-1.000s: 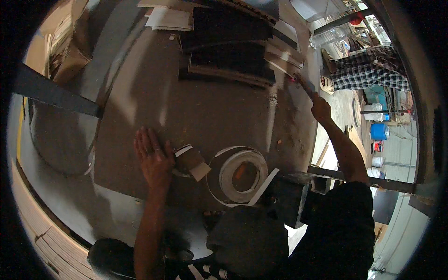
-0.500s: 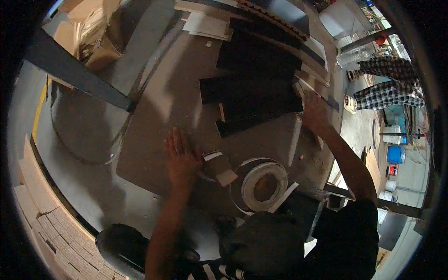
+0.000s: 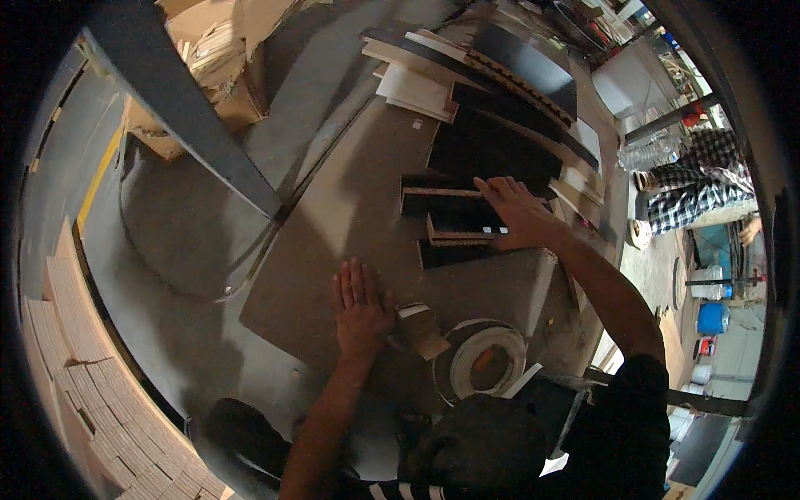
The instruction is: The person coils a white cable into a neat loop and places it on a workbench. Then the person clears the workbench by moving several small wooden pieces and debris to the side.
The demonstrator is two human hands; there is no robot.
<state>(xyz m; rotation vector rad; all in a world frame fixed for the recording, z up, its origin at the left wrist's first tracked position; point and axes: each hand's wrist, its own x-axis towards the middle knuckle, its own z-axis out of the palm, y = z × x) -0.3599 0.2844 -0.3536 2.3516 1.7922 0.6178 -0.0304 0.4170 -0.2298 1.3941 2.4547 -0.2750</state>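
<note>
My left hand (image 3: 364,315) lies palm down on the brown board tabletop (image 3: 333,212), fingers stretched out. Close beside it is a small cardboard piece (image 3: 423,332) with a white strip on it. My right hand (image 3: 523,215) rests over the narrow black panels (image 3: 450,223), its fingers spread and its thumb side partly hidden. These panels overlap, with brown raw edges showing. Beyond them lies a wider black panel (image 3: 492,137). A roll of pale edge banding (image 3: 461,373) stands near my body, between my forearms.
Pale offcuts (image 3: 414,90) and dark strips lie at the table's far end. A grey metal post (image 3: 187,104) rises at the left, near a cardboard box (image 3: 252,79) of scraps. Stacked boards (image 3: 100,392) fill the lower left. At the right another person's checked trousers (image 3: 696,200) show.
My right hand has moved left from the panels' right end to over their tops. The view has shifted, so the scene sits lower and further right. My left hand stays flat.
</note>
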